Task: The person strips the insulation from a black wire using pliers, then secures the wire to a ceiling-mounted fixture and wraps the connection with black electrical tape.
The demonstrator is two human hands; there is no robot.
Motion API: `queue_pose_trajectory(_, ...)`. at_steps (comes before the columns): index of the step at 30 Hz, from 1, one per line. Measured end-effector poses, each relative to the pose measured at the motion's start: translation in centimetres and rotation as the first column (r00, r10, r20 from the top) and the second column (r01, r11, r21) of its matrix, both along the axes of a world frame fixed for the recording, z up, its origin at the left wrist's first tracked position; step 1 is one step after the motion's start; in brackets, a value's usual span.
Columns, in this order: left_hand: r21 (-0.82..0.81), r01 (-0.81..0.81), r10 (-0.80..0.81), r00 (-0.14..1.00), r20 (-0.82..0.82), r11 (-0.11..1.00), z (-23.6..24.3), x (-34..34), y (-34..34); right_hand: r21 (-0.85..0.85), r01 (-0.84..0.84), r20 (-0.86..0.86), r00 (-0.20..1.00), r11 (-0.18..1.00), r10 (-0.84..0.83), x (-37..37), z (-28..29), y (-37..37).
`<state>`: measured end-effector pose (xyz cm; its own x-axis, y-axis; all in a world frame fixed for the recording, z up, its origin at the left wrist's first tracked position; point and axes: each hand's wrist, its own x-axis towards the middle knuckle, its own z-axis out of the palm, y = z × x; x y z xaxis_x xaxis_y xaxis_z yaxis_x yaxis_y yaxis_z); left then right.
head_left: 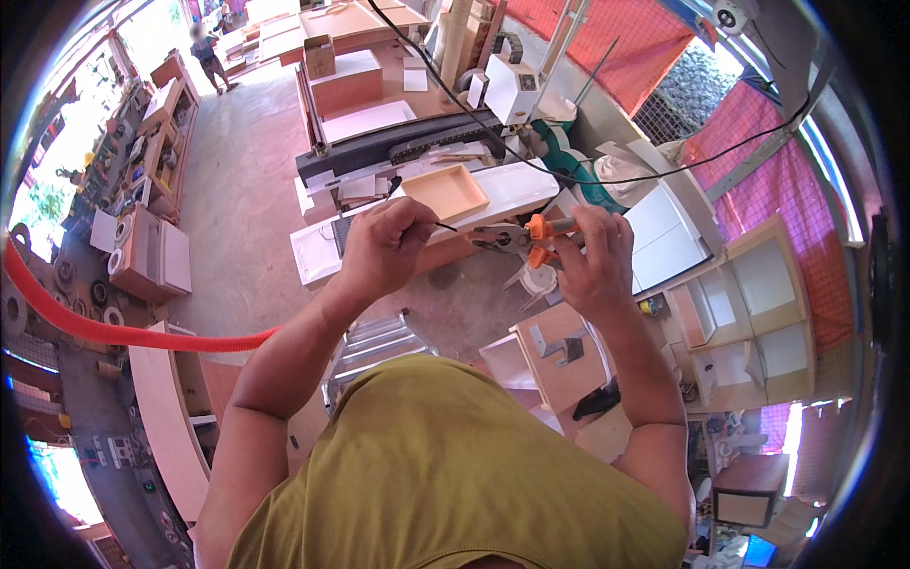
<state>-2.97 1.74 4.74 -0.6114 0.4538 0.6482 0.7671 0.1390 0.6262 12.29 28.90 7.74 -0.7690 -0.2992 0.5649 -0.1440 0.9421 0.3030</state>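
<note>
My left hand (387,245) is closed in a pinch on a thin, dark piece that looks like a wire (446,227). Its short end sticks out to the right, toward the jaws of a pair of pliers (512,238) with orange-and-grey handles. My right hand (597,258) is wrapped round those handles. Whether the jaws touch the dark piece, I cannot tell. Both hands are raised in front of my chest, well above the floor. Beyond them, a shallow wooden tray (444,192) rests on a white panel.
Below my hands stands an aluminium stepladder (384,343). A black cable (445,93) hangs across the upper view, and a red corrugated hose (123,332) curves in at left. Open cabinet shelving (749,322) is at right. Far off, a person (207,57) stands on the concrete floor (237,171).
</note>
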Motion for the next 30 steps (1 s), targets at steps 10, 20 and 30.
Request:
queue_pose_trajectory(10,-0.034,0.049,-0.050,0.998,-0.034,0.998,0.3,0.0,0.0,0.001,-0.022,-0.008,1.000,1.000,0.022,0.2,-0.2,0.2)
queue_pose_trajectory(20,-0.088,0.135,-0.143,0.986,-0.084,0.987,0.9,-0.6,-0.3,0.027,-0.009,0.030,1.000,1.000,0.008,0.5,0.4,0.3)
queue_pose_trajectory(30,-0.119,0.190,-0.204,0.971,-0.125,0.975,1.1,-0.6,-0.4,-0.063,0.023,0.089,0.996,0.998,-0.018,0.5,0.5,0.0)
